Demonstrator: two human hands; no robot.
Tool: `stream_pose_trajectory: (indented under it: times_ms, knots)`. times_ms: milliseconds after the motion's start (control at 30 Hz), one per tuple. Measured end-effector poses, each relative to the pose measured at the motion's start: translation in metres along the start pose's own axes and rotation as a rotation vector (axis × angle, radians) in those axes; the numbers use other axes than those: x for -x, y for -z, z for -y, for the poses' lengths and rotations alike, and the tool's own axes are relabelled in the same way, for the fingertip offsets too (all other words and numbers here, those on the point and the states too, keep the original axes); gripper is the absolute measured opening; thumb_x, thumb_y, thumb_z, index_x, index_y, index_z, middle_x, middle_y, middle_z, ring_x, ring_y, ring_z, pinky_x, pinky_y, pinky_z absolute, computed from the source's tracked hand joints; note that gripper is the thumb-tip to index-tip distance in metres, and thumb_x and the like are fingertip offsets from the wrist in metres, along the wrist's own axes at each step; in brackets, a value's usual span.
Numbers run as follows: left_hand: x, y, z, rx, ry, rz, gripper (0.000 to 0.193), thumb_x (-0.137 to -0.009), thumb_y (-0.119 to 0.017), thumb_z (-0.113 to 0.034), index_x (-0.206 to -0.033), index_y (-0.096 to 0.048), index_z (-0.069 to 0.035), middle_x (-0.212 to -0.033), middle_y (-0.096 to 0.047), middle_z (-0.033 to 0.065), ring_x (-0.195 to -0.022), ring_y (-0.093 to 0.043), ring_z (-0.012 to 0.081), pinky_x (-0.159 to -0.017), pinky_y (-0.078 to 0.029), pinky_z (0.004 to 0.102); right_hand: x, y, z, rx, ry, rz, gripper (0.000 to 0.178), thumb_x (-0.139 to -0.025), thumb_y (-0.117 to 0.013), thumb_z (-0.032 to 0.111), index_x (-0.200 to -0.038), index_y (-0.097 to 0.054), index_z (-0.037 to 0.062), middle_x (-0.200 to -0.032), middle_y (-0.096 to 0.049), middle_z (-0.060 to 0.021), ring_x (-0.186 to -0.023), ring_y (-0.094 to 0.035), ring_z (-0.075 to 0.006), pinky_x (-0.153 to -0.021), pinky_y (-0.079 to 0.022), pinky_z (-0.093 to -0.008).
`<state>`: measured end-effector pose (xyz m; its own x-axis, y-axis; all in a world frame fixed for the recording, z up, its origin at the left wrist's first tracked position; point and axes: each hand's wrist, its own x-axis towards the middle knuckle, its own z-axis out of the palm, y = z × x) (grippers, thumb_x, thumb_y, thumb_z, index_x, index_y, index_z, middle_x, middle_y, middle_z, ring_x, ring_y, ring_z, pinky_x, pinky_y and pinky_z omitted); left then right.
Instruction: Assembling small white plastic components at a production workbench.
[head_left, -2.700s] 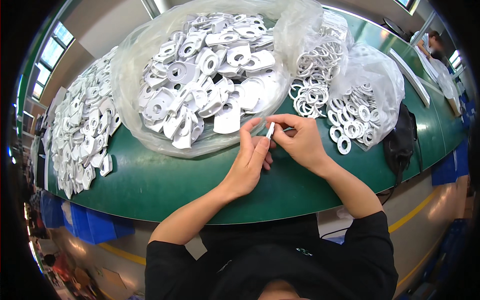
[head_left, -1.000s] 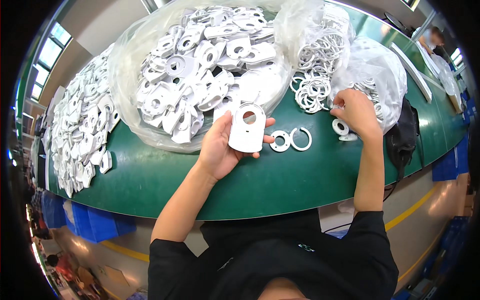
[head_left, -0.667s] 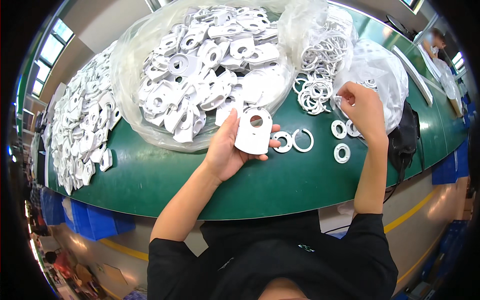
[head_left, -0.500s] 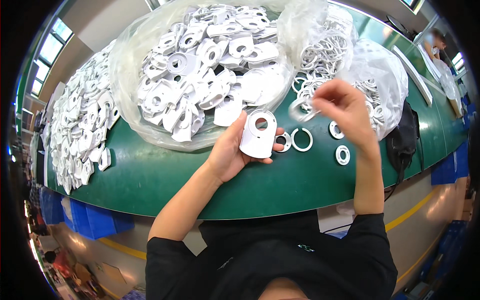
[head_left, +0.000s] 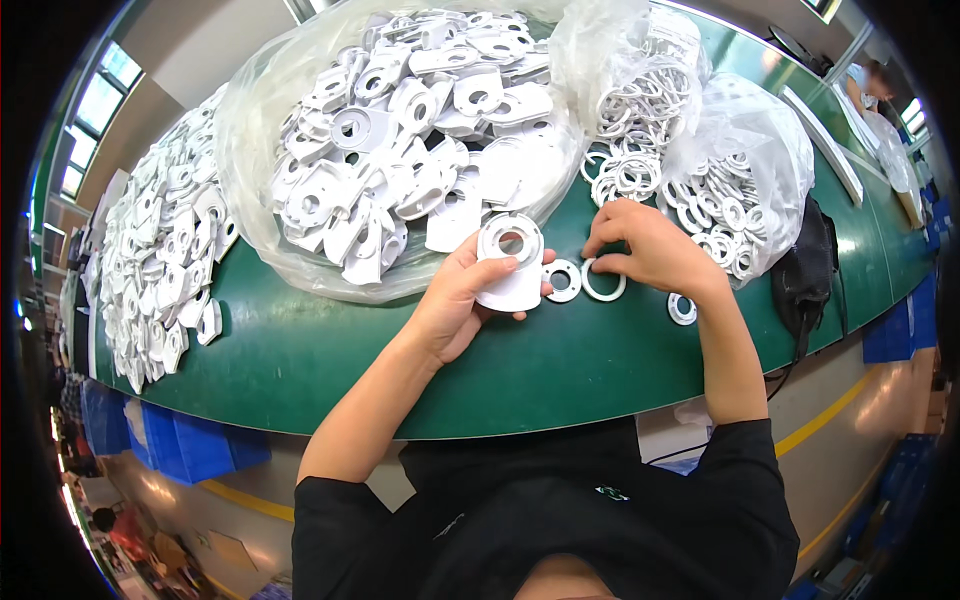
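My left hand (head_left: 458,303) is closed round a white plastic plate (head_left: 512,293) that has a rounded top, a squared lower end and a large round hole. A raised ring shows around that hole, with my thumb resting by its lower edge. To the right, my right hand (head_left: 655,247) pinches the upper edge of a thin white split ring (head_left: 605,298) at the table. Between the plate and the split ring lies a flat white ring with small holes (head_left: 561,297). Another flat ring (head_left: 683,321) lies beneath my right wrist.
A large clear bag (head_left: 250,240) of white plates stands behind my left hand. More plates (head_left: 165,270) are heaped at the left. Behind my right hand are bagged rings (head_left: 645,105) and another ring bag (head_left: 780,150). A black bag (head_left: 805,270) hangs over the green table's (head_left: 560,385) right edge.
My right hand has come down and left from above the table to the split ring. The blurred white piece it held is gone from it. A raised ring now shows on the plate.
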<state>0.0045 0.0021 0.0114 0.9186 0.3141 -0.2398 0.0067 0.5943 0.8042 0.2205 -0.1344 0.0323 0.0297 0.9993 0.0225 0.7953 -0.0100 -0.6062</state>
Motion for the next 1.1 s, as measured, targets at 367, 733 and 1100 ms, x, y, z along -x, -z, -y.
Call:
stream_pose_trajectory:
  times_ms: [367, 733, 1100]
  knots:
    - [0.002, -0.001, -0.001, 0.05, 0.037, -0.013, 0.037, -0.093, -0.051, -0.022, -0.124, -0.043, -0.004, -0.114, -0.062, 0.016, -0.092, -0.067, 0.0222, -0.057, -0.05, 0.0238, -0.011, -0.004, 0.016, -0.589, -0.143, -0.225, 0.008, -0.086, -0.064, 0.005, -0.092, -0.062, -0.0007, -0.083, -0.061, 0.0011, -0.074, -0.055, -0.0032, -0.065, -0.045, -0.0181]
    - [0.005, -0.007, 0.002, 0.016, 0.008, -0.165, 0.034, -0.091, -0.056, -0.025, -0.118, -0.047, -0.007, -0.098, -0.064, 0.0078, -0.08, -0.067, 0.0173, -0.051, -0.049, 0.0241, -0.011, -0.017, 0.038, -0.628, 0.297, 0.044, 0.005, -0.079, -0.067, 0.0, -0.083, -0.065, 0.0004, -0.113, -0.059, -0.0137, -0.099, -0.061, -0.0189, -0.086, -0.048, -0.0309]
    - [0.002, 0.0, 0.003, -0.025, 0.046, 0.002, 0.039, -0.093, -0.051, -0.026, -0.124, -0.045, -0.005, -0.104, -0.063, 0.0117, -0.086, -0.068, 0.0204, -0.053, -0.053, 0.0248, -0.013, -0.022, 0.038, -0.834, -0.042, -0.227, 0.01, -0.087, -0.061, -0.001, -0.096, -0.063, -0.0022, -0.091, -0.063, -0.0035, -0.078, -0.058, -0.0057, -0.066, -0.046, -0.019]
